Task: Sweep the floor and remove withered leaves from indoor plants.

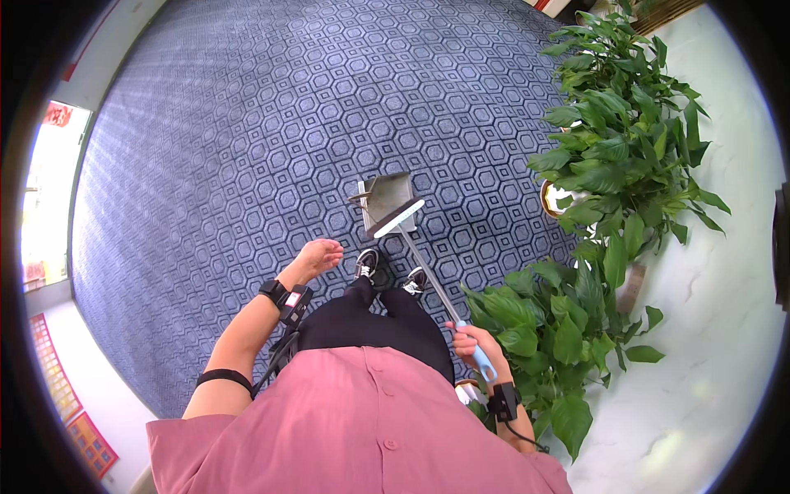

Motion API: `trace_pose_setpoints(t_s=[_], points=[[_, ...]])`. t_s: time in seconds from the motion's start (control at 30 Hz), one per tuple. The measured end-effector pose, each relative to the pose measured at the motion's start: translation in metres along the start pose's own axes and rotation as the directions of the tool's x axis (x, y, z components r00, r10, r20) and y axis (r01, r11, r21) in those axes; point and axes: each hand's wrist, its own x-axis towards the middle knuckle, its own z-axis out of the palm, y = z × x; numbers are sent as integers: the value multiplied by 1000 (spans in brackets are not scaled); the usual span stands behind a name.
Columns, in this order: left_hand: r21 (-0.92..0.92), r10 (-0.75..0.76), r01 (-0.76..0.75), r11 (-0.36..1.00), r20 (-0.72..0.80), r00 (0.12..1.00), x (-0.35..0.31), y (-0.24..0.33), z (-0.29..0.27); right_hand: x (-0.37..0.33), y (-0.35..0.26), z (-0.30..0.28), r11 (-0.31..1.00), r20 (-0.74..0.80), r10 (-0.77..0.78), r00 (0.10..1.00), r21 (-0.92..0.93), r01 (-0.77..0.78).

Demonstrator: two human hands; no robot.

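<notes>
Head view shows the right hand clasped around the dustpan's long handle, its pan resting on the patterned carpet at frame centre, left hand loosely open and empty; carrying seems under way, needing a steady lift.

Head cam, single view: looks steeply down from above my shirt onto carpet ahead; plants to the right.
</notes>
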Motion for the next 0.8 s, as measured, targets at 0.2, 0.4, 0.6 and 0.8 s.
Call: trace_pose_setpoints(t_s=[0.2,0.4,0.6,0.8], points=[[-50,-29,28,998,-10,1000,-10,-2,8,71,-27,-17,960,3,63,998,-272,-60],[-155,-8,7,988,-3,1000,-15,-13,6,58,-47,-33,982,179,61,982,163,-91],[-117,-67,55,992,-98,993,-9,-25,10,-3,-54,-13,951,143,60,988,293,-101],[317,163,-124,940,-101,981,32,2,29,-63,-43,-31,981,68,-66,996,188,52]])
